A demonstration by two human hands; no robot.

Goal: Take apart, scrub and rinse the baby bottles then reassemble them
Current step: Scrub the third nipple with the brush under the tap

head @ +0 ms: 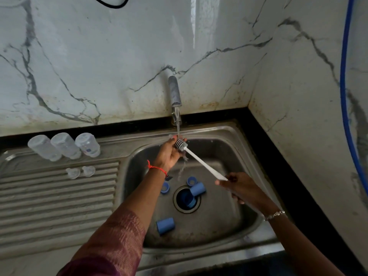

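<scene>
Left grip (169, 154): raised under the tap, palm up, fingers curled around the bristle head (181, 144) of the bottle brush (201, 162).
Right grip (241, 188): pinches the flat far end of the brush's white handle, lower and to the right, above the basin.
Bottle brush: slants from the right grip up to the left one, with the head in the falling water.
Tap (174, 92): stands at the back of the sink and is running; the water stream (178, 124) lands on the bristles and the left fingers, then spills down into the basin.
Bottles (65, 145): three clear bodies stand mouth down in a row at the back of the drainboard (59, 196), close beside one another.
Teats (73, 172): two clear ones sit on the ribbed drainboard just in front of the bottles.
Blue caps: one (198, 189) lies on its side at the rim of the drain (179, 209); another (165, 226) lies on its side near the front of the sink (229, 216).
Blue rings: one (164, 187) lies left of the drain by the left wrist, one (191, 181) just behind the drain; another blue part sits in the drain opening, but I cannot tell which kind.
Wrists: a red thread (157, 169) on the left, a beaded bracelet (275, 215) on the right.
Sleeve (111, 246): maroon, on the left forearm.
Table (278, 156): black edging around the steel sink, against marble-patterned walls.
Hose (344, 96): blue, hanging down the right wall.
</scene>
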